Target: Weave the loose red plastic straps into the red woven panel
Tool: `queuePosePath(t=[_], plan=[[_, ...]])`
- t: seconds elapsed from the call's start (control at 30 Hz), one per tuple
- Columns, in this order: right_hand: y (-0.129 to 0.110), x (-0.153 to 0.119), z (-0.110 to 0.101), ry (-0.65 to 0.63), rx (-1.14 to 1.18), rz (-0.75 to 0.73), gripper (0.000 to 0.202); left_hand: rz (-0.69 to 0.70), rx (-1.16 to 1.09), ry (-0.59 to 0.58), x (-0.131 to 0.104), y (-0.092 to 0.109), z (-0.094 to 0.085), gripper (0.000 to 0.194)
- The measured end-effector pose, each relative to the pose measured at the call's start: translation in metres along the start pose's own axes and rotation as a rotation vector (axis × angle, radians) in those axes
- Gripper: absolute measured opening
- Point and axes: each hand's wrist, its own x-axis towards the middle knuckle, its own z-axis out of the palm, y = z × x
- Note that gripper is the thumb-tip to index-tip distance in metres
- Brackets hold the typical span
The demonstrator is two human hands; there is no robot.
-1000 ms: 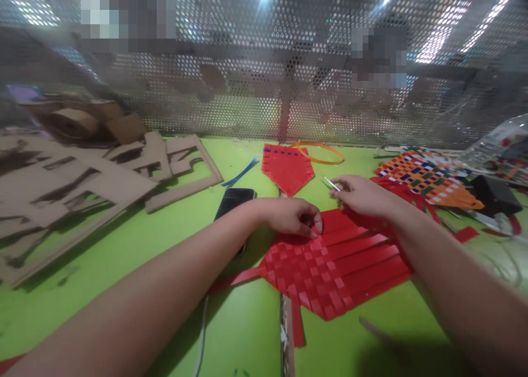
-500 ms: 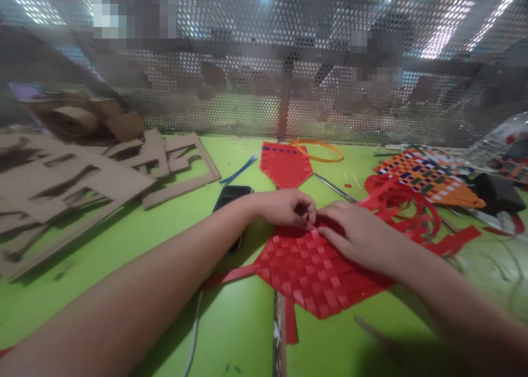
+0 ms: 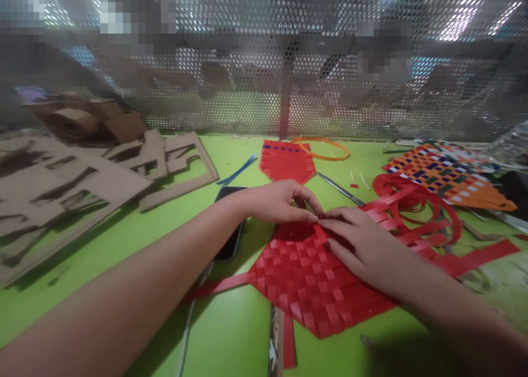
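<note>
A red woven mat of plastic strips (image 3: 307,278) lies on the green table (image 3: 124,245) in front of me. My left hand (image 3: 278,201) rests at the mat's upper edge, fingertips pinching a strip there. My right hand (image 3: 363,239) lies flat on the mat, its fingertips meeting the left hand's. Loose red strips (image 3: 416,212) curl off the mat to the right. A thin metal tool (image 3: 340,189) lies on the table beyond my right hand.
A black phone (image 3: 231,223) sits under my left wrist. Cardboard cut-outs (image 3: 82,179) cover the left side. A smaller red woven piece (image 3: 286,161), an orange strip loop (image 3: 325,148) and a multicoloured woven piece (image 3: 449,179) lie further back. A perforated metal screen (image 3: 264,80) closes the far edge.
My right hand put down the thin metal tool beyond the mat and came flat onto the mat, fingertips meeting the left hand. The loose strips have bunched up to the right.
</note>
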Motion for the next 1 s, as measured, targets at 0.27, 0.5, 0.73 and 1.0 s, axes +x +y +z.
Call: queuePosePath(t=[0.27,0.5,0.73,1.0], plan=[[0.003,-0.001,0.000,-0.031,0.006,0.048,0.035,-0.019,-0.088,-0.113,-0.001,0.002,0.007,0.031],[0.005,0.001,-0.001,-0.061,0.027,0.103,0.036,0.052,-0.038,-0.097,0.002,-0.009,0.003,0.027],[0.004,0.002,-0.002,-0.062,0.004,0.102,0.037,-0.049,0.002,0.029,0.006,-0.010,0.006,0.038],[0.004,0.001,-0.001,-0.050,0.032,0.103,0.036,-0.081,0.182,0.187,0.011,-0.010,0.013,0.026]])
